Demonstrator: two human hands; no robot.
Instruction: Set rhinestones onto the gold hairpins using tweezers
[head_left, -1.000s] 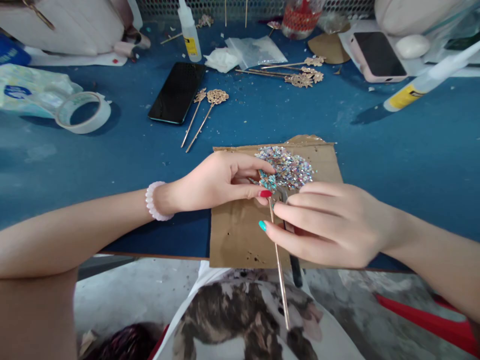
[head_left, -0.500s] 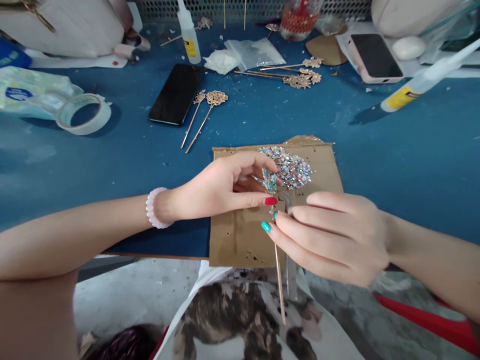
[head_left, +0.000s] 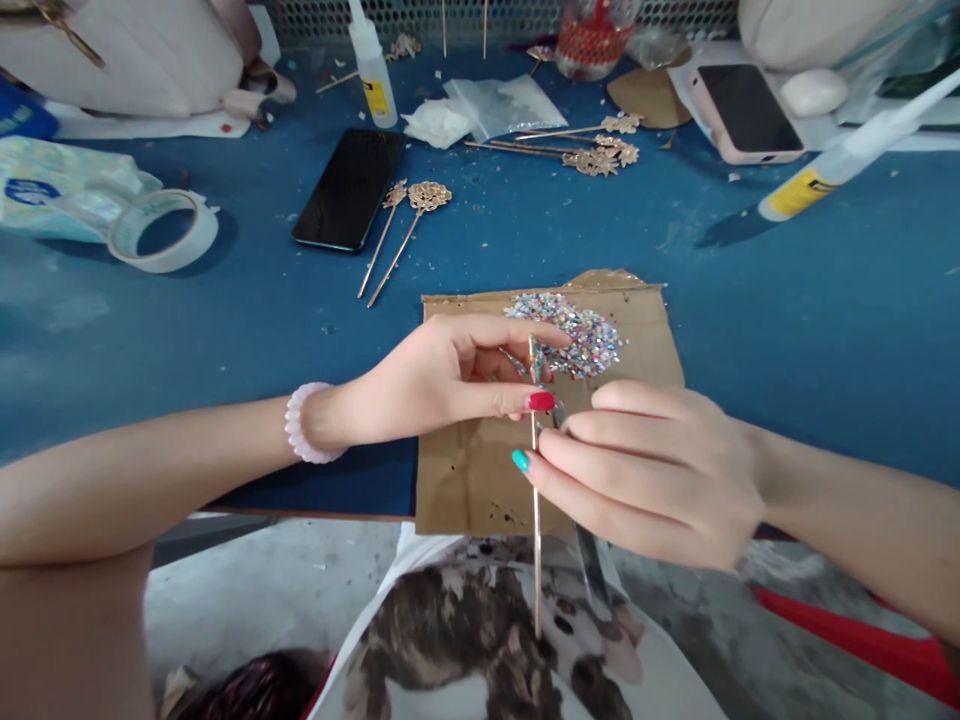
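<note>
A gold-coloured hair stick (head_left: 536, 540) points down toward my lap, its head set with turquoise stones and turned nearly edge-on. My left hand (head_left: 465, 375) pinches it just below that head, thumb in front and the index finger stretched past the top. Close on the right, my right hand (head_left: 660, 470) is closed around metal tweezers (head_left: 591, 565), whose tips are mostly hidden by the fingers. Its fingertips touch or nearly touch the stick's shaft. Behind both hands, a pile of glittering rhinestones (head_left: 589, 335) lies on a cardboard sheet (head_left: 465, 480).
Two bare hair sticks (head_left: 409, 235) lie beside a black phone (head_left: 349, 190). Farther back are more hair sticks (head_left: 592, 155), a glue bottle (head_left: 375, 80) and a plastic bag (head_left: 510, 105). A tape roll (head_left: 165, 230) sits left; another glue bottle (head_left: 817, 180) slants at right.
The hair stick has turned so its head shows more edge-on, and its lower end has swung left. My right hand has shifted slightly left, with the tweezers tilting.
</note>
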